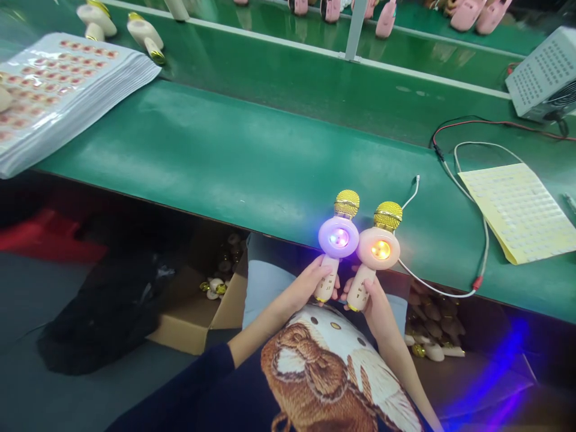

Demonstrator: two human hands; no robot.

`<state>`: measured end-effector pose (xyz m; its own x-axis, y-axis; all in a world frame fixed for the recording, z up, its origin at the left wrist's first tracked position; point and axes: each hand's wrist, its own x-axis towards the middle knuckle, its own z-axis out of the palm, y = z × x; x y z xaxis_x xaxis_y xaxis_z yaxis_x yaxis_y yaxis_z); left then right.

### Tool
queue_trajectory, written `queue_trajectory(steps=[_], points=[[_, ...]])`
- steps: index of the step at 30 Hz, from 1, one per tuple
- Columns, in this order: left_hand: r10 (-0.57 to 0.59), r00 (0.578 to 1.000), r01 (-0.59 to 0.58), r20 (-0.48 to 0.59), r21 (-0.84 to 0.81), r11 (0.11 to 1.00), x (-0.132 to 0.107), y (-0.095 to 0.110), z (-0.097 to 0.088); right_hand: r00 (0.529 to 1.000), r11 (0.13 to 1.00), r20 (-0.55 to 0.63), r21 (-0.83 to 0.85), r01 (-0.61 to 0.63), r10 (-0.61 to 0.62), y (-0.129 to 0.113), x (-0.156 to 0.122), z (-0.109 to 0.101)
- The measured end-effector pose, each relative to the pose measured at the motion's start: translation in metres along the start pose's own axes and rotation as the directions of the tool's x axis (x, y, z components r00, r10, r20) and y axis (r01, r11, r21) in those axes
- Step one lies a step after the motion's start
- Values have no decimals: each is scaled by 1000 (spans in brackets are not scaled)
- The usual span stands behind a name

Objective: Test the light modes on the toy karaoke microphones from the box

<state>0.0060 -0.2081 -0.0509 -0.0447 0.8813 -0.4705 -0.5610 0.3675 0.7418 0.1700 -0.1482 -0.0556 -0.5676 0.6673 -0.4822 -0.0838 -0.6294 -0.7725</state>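
My left hand (315,277) is closed around the handle of a toy microphone (337,237) with a gold mesh head. Its round middle glows purple. In my right hand (372,292) is a second toy microphone (378,247) of the same shape, its middle lit orange. Both are held side by side, heads up, at the front edge of the green table (234,162), and their round parts sit very close together. Each thumb lies on the handle near the small buttons. A white cable (411,195) with a small plug passes behind the right microphone.
A stack of printed sticker sheets (67,90) and toy microphones (146,39) lie at the left. At the right are a yellow sheet (519,210) and a metal power supply (546,75). Below the table, cardboard boxes (189,327) hold more microphones. Pink items (386,19) stand at the back.
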Motion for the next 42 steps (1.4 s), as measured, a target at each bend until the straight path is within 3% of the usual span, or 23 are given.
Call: queue_trajectory(steps=[13,20,29,42], points=[[18,984,12,179,-165,986,4,-1,-3,999,1000,-39,-15,-22,21,-13,-2,10],[-22,999,25,43,-63,998,1,4,4,999,999,-45,-29,-32,30,-13,-2,10],[-28,999,29,46,-19,999,1,6,4,998,999,-67,-49,3,-7,-12,-1,9],[-20,961,57,275,-127,990,4,2,-7,997,996,8,-40,79,-79,-14,-1,11]])
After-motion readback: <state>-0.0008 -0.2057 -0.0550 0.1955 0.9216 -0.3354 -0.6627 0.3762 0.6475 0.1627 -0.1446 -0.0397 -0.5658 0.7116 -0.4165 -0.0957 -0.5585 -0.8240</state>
